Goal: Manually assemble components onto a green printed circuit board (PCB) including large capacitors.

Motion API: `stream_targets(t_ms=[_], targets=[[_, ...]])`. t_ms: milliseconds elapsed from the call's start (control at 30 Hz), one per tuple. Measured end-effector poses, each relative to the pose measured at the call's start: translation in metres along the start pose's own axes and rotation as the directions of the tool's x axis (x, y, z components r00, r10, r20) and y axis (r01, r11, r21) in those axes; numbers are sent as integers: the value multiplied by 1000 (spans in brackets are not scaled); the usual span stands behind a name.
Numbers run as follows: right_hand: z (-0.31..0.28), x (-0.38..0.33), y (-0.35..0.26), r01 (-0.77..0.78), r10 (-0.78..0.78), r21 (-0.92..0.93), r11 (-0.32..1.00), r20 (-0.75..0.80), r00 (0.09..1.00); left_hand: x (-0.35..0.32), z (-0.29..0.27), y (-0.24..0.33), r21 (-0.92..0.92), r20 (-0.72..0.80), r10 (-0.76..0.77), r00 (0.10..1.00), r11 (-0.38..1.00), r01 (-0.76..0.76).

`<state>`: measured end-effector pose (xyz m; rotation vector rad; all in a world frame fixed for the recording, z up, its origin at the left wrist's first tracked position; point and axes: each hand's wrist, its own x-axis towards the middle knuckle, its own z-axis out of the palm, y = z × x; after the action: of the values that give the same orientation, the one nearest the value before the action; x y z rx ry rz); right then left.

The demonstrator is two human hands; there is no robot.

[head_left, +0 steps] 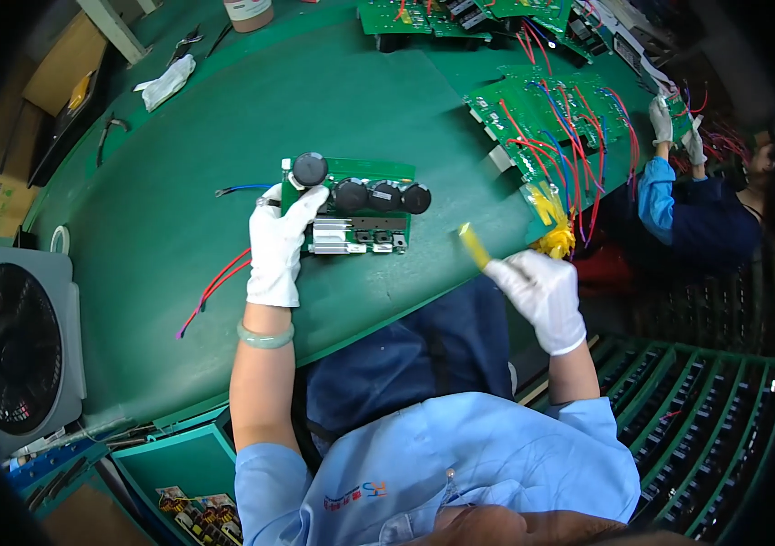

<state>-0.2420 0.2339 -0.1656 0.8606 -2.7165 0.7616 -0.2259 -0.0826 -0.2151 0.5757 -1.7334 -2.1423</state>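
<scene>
My left hand [274,255], in a white glove, grips the left end of a green circuit board [360,169] on the table. Black round capacitors [384,196] and silver heat sinks [333,235] stand on the board's upper face. A blue wire [247,188] and red wires [216,280] stick out past its left side. Between the gloved fingers of my right hand [547,298] is a thin yellow strip [473,246], slightly blurred, held up right of the board and apart from it. Just beyond this hand lies a bunch of yellow strips [549,223].
Wired circuit boards [524,109] lie at the right, with more boards [433,18] stacked at the far edge. A fan [14,346] stands left. Pliers [110,136] and a white glove [169,82] lie far left. A co-worker [678,209] handles a board at right, above slotted racks [678,400].
</scene>
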Motion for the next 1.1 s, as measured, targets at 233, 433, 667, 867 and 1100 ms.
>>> stream_targets(t_ms=[233, 433, 667, 867, 1100], targets=[[-21, 1, 88, -379, 343, -469, 797, -165, 925, 5, -2, -7, 13, -12, -38, 999, 999, 39], [-20, 2, 109, -426, 548, -601, 676, 24, 836, 3, -1, -6, 9, -2, -43, 999, 999, 43], [-33, -16, 106, -535, 598, -514, 670, -53, 800, 2, -2, -6, -28, -11, -47, 999, 999, 47], [-29, -35, 82, -543, 562, 152, 826, -139, 815, 2, -3, -5, 33, 5, -43, 999, 999, 42], [41, 7, 23, -32, 414, 917, 397, -147, 898, 0, -5, -3, -14, 9, -26, 1000, 1000, 26]])
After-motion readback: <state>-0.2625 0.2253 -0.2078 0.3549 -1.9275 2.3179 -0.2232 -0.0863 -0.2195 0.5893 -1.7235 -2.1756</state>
